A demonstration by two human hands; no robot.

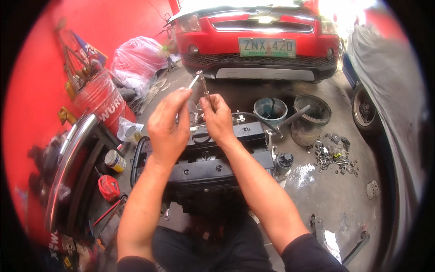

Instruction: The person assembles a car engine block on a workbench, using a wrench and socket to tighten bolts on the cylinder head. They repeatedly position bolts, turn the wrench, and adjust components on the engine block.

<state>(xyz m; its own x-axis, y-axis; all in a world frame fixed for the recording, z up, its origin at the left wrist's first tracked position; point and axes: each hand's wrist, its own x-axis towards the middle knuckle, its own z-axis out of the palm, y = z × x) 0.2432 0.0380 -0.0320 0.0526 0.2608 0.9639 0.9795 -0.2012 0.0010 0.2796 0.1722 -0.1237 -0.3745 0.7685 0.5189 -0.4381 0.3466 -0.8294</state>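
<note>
Above a black-covered engine (pixel 240 165), both my hands are raised close together. My left hand (pixel 170 120) is closed on the bright handle of a slim silver ratchet wrench (pixel 194 81). A dark metal extension bar (pixel 204 85) hangs from the wrench's round head, and my right hand (pixel 219 119) pinches its lower end between thumb and fingers. Whatever sits at the bar's bottom is hidden by those fingers. The engine's cover has several bolt holes and a round black cap (pixel 200 137).
Two buckets, one blue-green (pixel 270 110) and one grimy (pixel 310 120), stand to the right. Loose bolts and small parts (pixel 336 155) lie on the floor there. A red car (pixel 263 27) faces me. At left are a can (pixel 115 161), a red container (pixel 108 188) and a red drum (pixel 102 97).
</note>
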